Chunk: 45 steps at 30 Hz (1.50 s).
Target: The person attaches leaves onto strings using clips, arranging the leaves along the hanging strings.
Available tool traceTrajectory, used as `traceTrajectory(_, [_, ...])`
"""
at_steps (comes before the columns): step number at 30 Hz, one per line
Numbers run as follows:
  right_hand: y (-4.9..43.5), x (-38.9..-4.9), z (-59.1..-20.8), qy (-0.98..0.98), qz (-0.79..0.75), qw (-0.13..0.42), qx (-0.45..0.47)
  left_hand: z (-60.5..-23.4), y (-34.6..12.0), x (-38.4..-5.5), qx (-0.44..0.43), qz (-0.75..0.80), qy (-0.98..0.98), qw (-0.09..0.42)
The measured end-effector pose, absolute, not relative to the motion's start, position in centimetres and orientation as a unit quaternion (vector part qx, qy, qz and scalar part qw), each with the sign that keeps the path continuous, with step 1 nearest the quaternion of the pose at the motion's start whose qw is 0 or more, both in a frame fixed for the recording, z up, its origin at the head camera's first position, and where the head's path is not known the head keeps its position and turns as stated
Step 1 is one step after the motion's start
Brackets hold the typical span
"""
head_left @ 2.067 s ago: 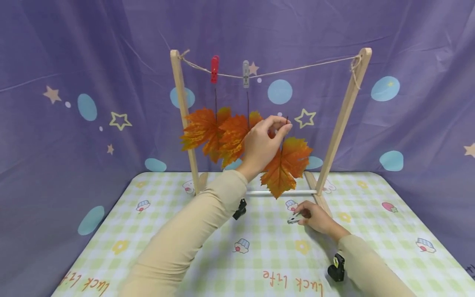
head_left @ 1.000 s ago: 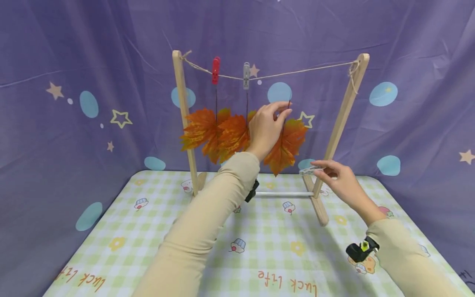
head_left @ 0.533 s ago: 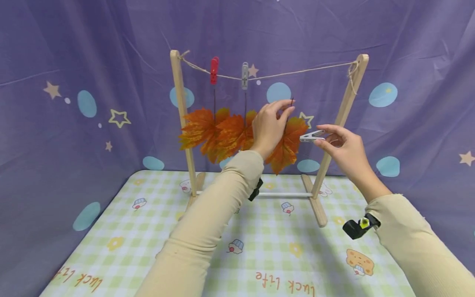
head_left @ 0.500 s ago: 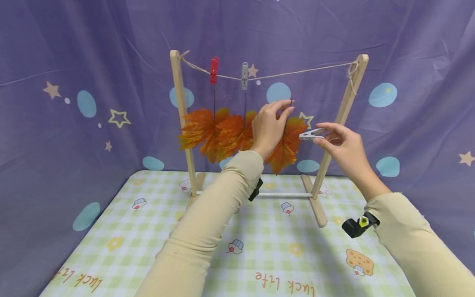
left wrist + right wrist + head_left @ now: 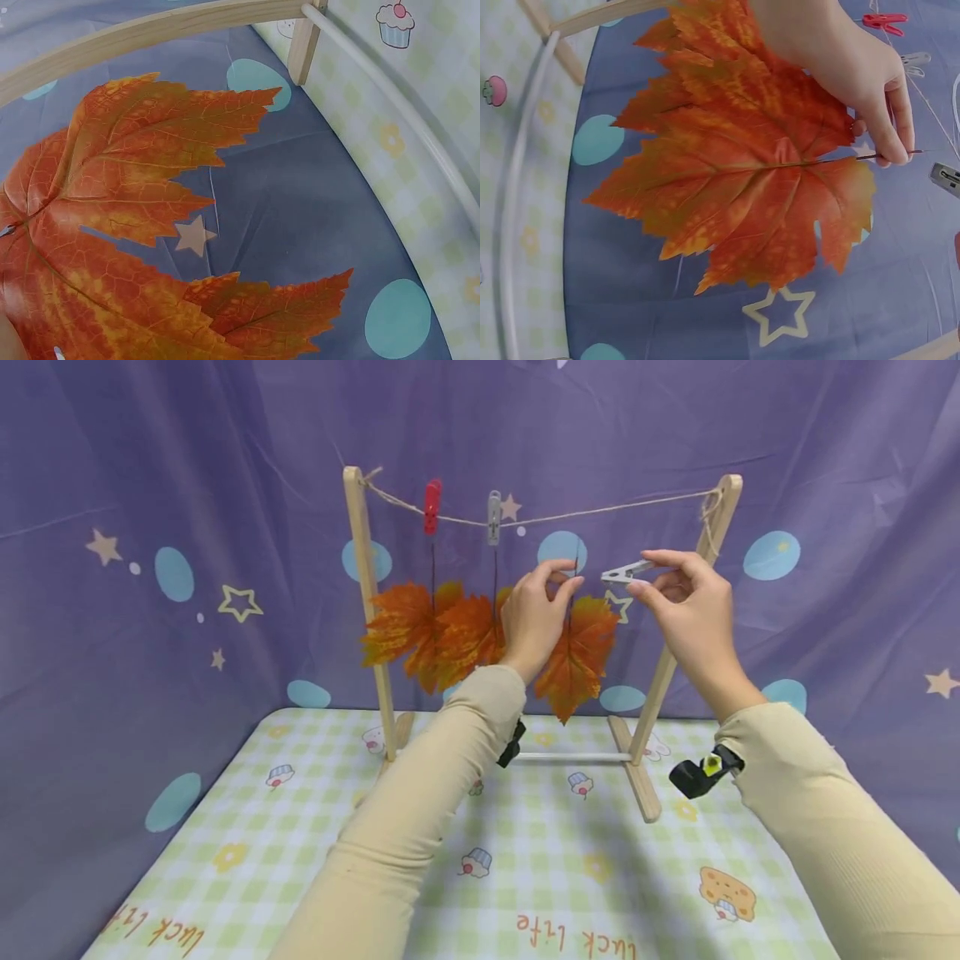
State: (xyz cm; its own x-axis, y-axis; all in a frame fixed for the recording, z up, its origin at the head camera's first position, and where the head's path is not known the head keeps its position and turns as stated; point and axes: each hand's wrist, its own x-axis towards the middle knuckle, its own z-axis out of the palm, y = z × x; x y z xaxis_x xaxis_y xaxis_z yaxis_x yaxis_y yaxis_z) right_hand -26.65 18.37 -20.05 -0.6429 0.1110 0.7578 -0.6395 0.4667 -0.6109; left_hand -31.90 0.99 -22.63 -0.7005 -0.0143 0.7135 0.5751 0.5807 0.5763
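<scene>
My left hand [image 5: 534, 617] pinches the thin dark stem of an orange maple leaf [image 5: 573, 656] between thumb and fingers, below the string. The same leaf [image 5: 757, 172] fills much of the right wrist view, its stem tip poking past the fingertips. To its right, my right hand [image 5: 692, 610] grips a grey clothespin [image 5: 624, 574] by its handle ends, nose toward the stem but apart from it. Two more leaves hang at the left: one leaf [image 5: 412, 627] under a red clothespin [image 5: 432, 507], another leaf [image 5: 472, 631] under a grey clothespin [image 5: 493, 518].
A twine string [image 5: 600, 512] sags between two wooden posts, the left post [image 5: 365, 543] and the right post [image 5: 708, 535]. A white rod [image 5: 570, 757] joins the stand's feet. Below lies a green checked tablecloth [image 5: 525, 827]; a purple curtain [image 5: 255, 510] hangs behind.
My right hand has risen from near the tabletop with the grey clothespin, up beside the leaf's stem. My left hand has raised the leaf, then shifted it slightly left.
</scene>
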Motion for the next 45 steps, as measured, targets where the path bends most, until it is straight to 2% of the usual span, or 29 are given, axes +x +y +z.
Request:
traceTrajectory(12, [16.8, -28.6, -17.2, -0.709, 0.494, 0.477, 0.162, -23.0, 0.2, -32.1, -0.166, -0.425, -0.815, 0.358])
traceTrajectory(17, [16.6, -29.2, -15.8, -0.699, 0.495, 0.495, 0.146, -23.2, 0.0, -32.0, -0.166, -0.428, -0.816, 0.352])
traceTrajectory(29, [16.2, -30.1, -13.4, -0.735, 0.454, 0.484, 0.139, -23.6, -0.2, -31.6, -0.164, -0.432, -0.825, 0.325])
traceTrajectory(45, [16.7, -31.0, -13.2, -0.792, 0.371, 0.465, 0.137, -23.7, 0.0, -31.6, -0.173, -0.427, -0.833, 0.308])
